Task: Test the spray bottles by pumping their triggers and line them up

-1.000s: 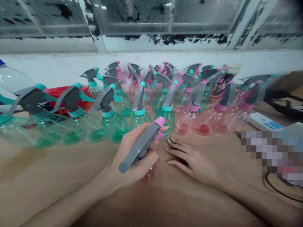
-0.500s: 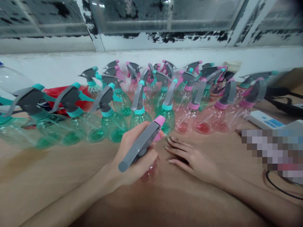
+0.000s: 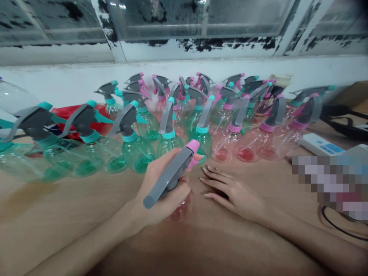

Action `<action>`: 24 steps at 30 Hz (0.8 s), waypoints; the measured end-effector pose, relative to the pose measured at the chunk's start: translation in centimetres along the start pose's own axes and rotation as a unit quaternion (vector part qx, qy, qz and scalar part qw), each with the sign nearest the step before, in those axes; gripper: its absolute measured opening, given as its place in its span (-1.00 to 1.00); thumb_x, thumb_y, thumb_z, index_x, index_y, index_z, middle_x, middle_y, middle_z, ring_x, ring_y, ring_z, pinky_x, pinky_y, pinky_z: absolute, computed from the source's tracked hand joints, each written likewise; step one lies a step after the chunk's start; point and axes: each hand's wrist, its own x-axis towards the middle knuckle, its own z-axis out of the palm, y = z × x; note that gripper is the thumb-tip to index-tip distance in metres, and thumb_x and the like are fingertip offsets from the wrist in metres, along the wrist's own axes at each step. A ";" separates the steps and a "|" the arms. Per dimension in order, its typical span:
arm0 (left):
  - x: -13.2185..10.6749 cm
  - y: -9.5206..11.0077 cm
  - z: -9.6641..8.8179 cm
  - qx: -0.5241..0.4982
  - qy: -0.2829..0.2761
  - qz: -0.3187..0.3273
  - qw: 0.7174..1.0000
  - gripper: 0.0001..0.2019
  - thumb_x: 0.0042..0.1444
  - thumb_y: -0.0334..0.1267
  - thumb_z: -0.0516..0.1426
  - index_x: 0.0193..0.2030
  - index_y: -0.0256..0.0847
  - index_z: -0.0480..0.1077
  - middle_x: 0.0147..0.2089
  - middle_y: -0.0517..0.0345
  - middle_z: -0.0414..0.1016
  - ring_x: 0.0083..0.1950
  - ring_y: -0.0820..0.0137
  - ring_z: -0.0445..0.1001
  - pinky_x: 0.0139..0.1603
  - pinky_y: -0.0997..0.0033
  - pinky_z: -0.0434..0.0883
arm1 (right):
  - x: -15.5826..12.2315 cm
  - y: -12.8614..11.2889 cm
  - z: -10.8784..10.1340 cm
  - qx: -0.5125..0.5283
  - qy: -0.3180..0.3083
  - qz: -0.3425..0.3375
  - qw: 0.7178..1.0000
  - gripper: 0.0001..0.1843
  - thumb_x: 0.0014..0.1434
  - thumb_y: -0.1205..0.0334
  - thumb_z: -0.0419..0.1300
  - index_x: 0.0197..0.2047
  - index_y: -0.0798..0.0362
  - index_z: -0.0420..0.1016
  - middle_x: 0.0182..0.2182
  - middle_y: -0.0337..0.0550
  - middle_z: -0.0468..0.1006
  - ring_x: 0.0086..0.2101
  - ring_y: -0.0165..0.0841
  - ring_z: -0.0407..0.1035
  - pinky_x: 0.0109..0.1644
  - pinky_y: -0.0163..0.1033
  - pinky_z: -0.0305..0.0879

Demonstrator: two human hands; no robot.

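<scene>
My left hand (image 3: 162, 188) is wrapped round the neck of a pink spray bottle (image 3: 181, 209) that stands on the wooden table (image 3: 71, 214). Its grey trigger head (image 3: 169, 173) with a pink nozzle points away from me, and a finger rests by the nozzle. My right hand (image 3: 232, 189) lies flat on the table just right of the bottle, fingers stretched out and holding nothing. Right behind both hands stand rows of green spray bottles (image 3: 135, 147) and pink spray bottles (image 3: 254, 143).
A white wall and a window with peeling paint close off the far side. A red object (image 3: 64, 115) lies behind the green bottles at left. A white device with blue buttons (image 3: 319, 145) and black cables (image 3: 342, 128) sit at right.
</scene>
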 end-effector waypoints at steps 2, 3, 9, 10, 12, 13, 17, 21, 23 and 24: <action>-0.1 -0.2 0.0 -0.023 -0.020 0.012 0.999 -0.60 -0.12 -0.38 0.02 -0.10 -0.09 0.45 -0.38 0.24 0.41 -0.51 0.45 0.30 -0.37 0.40 0.43 | 0.0 0.0 0.0 -0.005 -0.005 0.001 1.000 -0.56 0.32 0.07 0.10 0.21 0.01 0.39 0.23 -0.04 0.37 0.26 -0.17 0.17 0.29 0.09 0.21; -0.1 -0.2 0.1 -0.029 -0.025 0.018 0.999 -0.59 -0.10 -0.39 0.02 -0.08 -0.09 0.44 -0.38 0.24 0.41 -0.50 0.45 0.32 -0.33 0.40 0.46 | 0.0 0.0 0.0 -0.005 -0.006 0.002 1.000 -0.56 0.32 0.07 0.10 0.21 0.02 0.39 0.23 -0.03 0.36 0.26 -0.16 0.17 0.29 0.09 0.21; -0.1 -0.3 0.1 -0.007 -0.009 0.028 1.000 -0.63 -0.06 -0.37 0.01 -0.11 -0.09 0.45 -0.38 0.24 0.41 -0.52 0.45 0.31 -0.42 0.44 0.42 | 0.0 0.0 0.0 -0.005 -0.006 0.005 1.000 -0.54 0.32 0.06 0.10 0.22 0.07 0.39 0.24 -0.01 0.35 0.26 -0.16 0.17 0.30 0.08 0.20; -0.2 -0.2 0.1 0.000 -0.008 0.019 1.000 -0.64 -0.06 -0.36 0.01 -0.11 -0.09 0.45 -0.39 0.25 0.41 -0.53 0.45 0.30 -0.43 0.44 0.40 | 0.0 0.0 0.0 -0.006 -0.005 0.004 1.000 -0.54 0.32 0.07 0.10 0.21 0.08 0.39 0.24 -0.01 0.35 0.26 -0.16 0.17 0.30 0.08 0.20; -0.2 -0.1 0.1 0.013 -0.007 0.008 1.000 -0.63 -0.07 -0.35 0.02 -0.10 -0.09 0.45 -0.46 0.28 0.37 -0.55 0.44 0.28 -0.45 0.43 0.39 | 0.0 -0.1 0.0 -0.011 -0.005 0.003 1.000 -0.54 0.33 0.07 0.09 0.21 0.09 0.39 0.24 0.00 0.35 0.26 -0.17 0.17 0.30 0.06 0.20; -0.2 0.0 0.1 0.017 -0.006 0.006 1.000 -0.62 -0.07 -0.35 0.01 -0.09 -0.09 0.45 -0.49 0.30 0.35 -0.56 0.44 0.27 -0.45 0.43 0.39 | 0.0 -0.1 0.0 -0.013 -0.006 0.003 1.000 -0.54 0.33 0.08 0.09 0.21 0.09 0.39 0.24 0.00 0.35 0.26 -0.17 0.17 0.30 0.06 0.20; -0.2 0.0 0.2 0.015 -0.004 0.008 1.000 -0.64 -0.07 -0.36 0.00 -0.11 -0.16 0.43 -0.49 0.31 0.33 -0.56 0.48 0.24 -0.43 0.46 0.38 | 0.0 0.0 0.0 -0.012 -0.003 0.004 1.000 -0.54 0.32 0.08 0.10 0.22 0.09 0.38 0.24 -0.01 0.35 0.26 -0.18 0.17 0.31 0.05 0.18; -0.2 -0.2 0.2 -0.001 0.000 0.007 1.000 -0.68 -0.10 -0.36 0.01 -0.16 -0.16 0.41 -0.42 0.26 0.37 -0.49 0.47 0.29 -0.40 0.49 0.37 | -0.1 0.1 0.1 -0.015 -0.007 0.006 1.000 -0.50 0.33 0.07 0.08 0.24 0.14 0.35 0.24 0.01 0.35 0.26 -0.18 0.16 0.32 0.05 0.18; -0.2 -0.2 0.3 -0.012 -0.001 0.000 1.000 -0.67 -0.11 -0.36 0.01 -0.16 -0.15 0.41 -0.45 0.28 0.35 -0.52 0.48 0.24 -0.41 0.48 0.35 | -0.1 0.1 0.2 -0.018 -0.008 0.010 1.000 -0.47 0.33 0.05 0.08 0.26 0.16 0.32 0.24 0.02 0.35 0.26 -0.19 0.17 0.32 0.04 0.18; -0.2 -0.3 0.3 -0.015 -0.001 -0.002 1.000 -0.67 -0.10 -0.36 0.01 -0.16 -0.14 0.40 -0.48 0.31 0.32 -0.54 0.48 0.20 -0.42 0.48 0.35 | -0.1 0.1 0.2 -0.018 -0.007 0.011 1.000 -0.46 0.32 0.05 0.09 0.26 0.17 0.31 0.24 0.03 0.35 0.26 -0.19 0.17 0.32 0.04 0.18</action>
